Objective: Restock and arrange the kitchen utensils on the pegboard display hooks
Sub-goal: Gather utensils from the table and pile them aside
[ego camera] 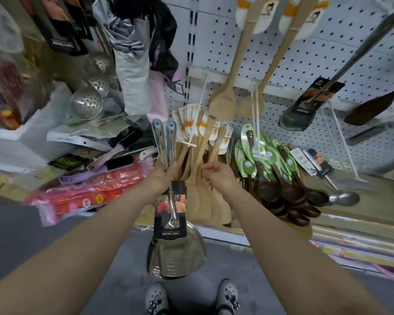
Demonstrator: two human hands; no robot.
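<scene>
Steel blades sit nearest the camera: the bundle of steel turners (178, 258) hangs below the left hand (166, 176), over the grey floor (123, 287) and the person's patterned shoes (157, 298). The left hand is clenched round the shafts at mid-length, just above a black card sleeve (170, 214). The bundle's long axis runs near upright, with blades pointing down toward the feet and blue hang loops (157, 125) pointing up and away toward the display. The right hand (218, 176) is level with the left and just beside it, fingers curled toward the wooden turners (198, 155). Whether it pinches one cannot be determined. Those wooden turners hang crowded directly beyond both hands on a white hook (197, 123), and dark wooden ladles (271, 173) on green cards hang beyond and to the right of the right hand. The pegboard (282, 53) rises behind all of it. Judgement: the step in hand is finding a hook for the steel bundle. Recommended practice is to draw one turner at a time from the left hand and keep its loop uppermost and square to the hook tip. Thread it fully on, then let the blade drop plumb. The neighbouring wooden stock should first be parted, since it is packed tightly enough to snag.
</scene>
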